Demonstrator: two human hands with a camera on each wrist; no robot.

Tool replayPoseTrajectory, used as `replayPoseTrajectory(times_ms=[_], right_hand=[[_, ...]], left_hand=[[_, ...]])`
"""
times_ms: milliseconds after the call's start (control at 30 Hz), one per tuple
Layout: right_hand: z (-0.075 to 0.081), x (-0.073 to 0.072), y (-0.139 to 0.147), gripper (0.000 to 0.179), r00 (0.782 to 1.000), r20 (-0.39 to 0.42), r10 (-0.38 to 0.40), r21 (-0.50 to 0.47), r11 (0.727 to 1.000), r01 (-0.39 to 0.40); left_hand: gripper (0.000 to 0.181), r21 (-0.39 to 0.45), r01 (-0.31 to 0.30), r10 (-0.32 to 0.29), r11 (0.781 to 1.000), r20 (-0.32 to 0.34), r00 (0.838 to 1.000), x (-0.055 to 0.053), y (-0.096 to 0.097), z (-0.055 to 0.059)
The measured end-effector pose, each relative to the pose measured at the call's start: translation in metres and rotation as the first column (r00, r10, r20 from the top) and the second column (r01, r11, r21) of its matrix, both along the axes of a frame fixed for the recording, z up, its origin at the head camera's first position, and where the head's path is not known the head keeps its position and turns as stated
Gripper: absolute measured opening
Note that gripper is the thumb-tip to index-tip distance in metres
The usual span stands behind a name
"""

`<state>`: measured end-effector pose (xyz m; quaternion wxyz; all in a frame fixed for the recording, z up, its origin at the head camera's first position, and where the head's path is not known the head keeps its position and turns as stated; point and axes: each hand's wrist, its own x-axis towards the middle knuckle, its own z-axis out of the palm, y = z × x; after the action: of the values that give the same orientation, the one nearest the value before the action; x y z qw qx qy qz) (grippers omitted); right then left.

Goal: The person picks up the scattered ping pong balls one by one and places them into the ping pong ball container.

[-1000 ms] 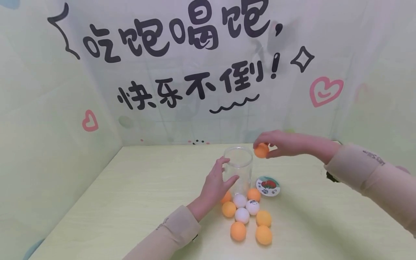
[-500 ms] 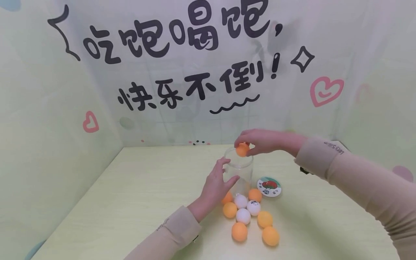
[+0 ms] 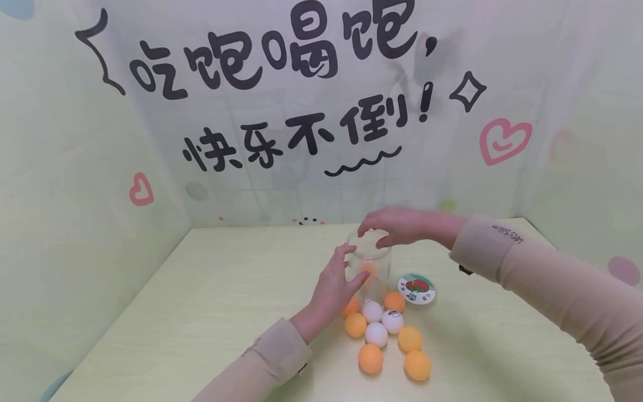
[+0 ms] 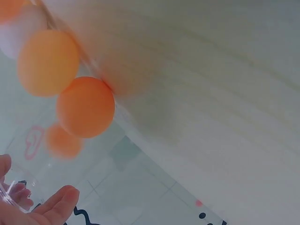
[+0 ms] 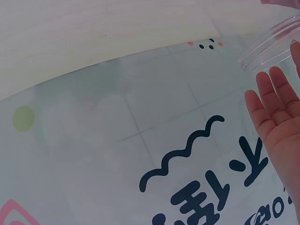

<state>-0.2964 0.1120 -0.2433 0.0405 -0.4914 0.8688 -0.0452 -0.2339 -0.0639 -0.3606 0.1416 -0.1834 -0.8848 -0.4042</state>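
Observation:
A clear cylindrical jar (image 3: 383, 265) stands upright on the table, its mouth open. My left hand (image 3: 334, 282) grips it from the left side, thumb across the front and fingers round the far side. Inside the jar an orange ping-pong ball (image 3: 368, 270) shows partway down, blurred in the left wrist view. Over the mouth is my right hand (image 3: 402, 226), fingers spread and holding nothing; in the right wrist view its fingers (image 5: 269, 93) lie close to the rim. In front of the jar sit several orange balls (image 3: 370, 358) and three white balls (image 3: 376, 335).
A round lid (image 3: 417, 288) with a red picture lies on the table (image 3: 241, 290) right of the jar. Behind the table hangs a printed backdrop (image 3: 281, 195) with black lettering, and side panels close in left and right.
My right hand has moved left over the jar with an orange ball and let it go into the jar. The nearest right orange ball has rolled slightly right. My left hand stays put.

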Motion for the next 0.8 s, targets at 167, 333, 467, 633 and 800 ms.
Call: replayPoseTrajectory(times_ms=[167, 333, 467, 633, 800], right_hand=[[0.0, 0.0, 0.002, 0.033, 1.0, -0.008, 0.0, 0.008, 1.0, 0.0], [0.003, 0.004, 0.01, 0.031, 1.0, -0.012, -0.023, -0.037, 0.999, 0.022], [0.004, 0.009, 0.023, 0.03, 0.998, -0.024, -0.054, -0.112, 0.992, 0.051], [-0.002, 0.019, 0.043, 0.03, 0.99, -0.078, -0.117, -0.175, 0.979, 0.101], [-0.015, 0.033, 0.062, 0.029, 0.98, -0.132, -0.15, -0.218, 0.969, 0.119]], left_hand=[[0.053, 0.002, 0.004, -0.004, 1.0, -0.019, 1.0, -0.001, 0.0, -0.001], [0.053, -0.001, 0.011, -0.011, 1.0, -0.03, 0.999, -0.002, -0.001, -0.002], [0.054, 0.005, 0.016, -0.016, 1.0, -0.017, 1.0, -0.001, -0.001, -0.002], [0.054, 0.004, 0.017, -0.017, 1.0, -0.002, 1.0, -0.001, -0.001, -0.002], [0.054, -0.008, 0.013, -0.013, 1.0, -0.021, 1.0, -0.001, -0.001, -0.002]])
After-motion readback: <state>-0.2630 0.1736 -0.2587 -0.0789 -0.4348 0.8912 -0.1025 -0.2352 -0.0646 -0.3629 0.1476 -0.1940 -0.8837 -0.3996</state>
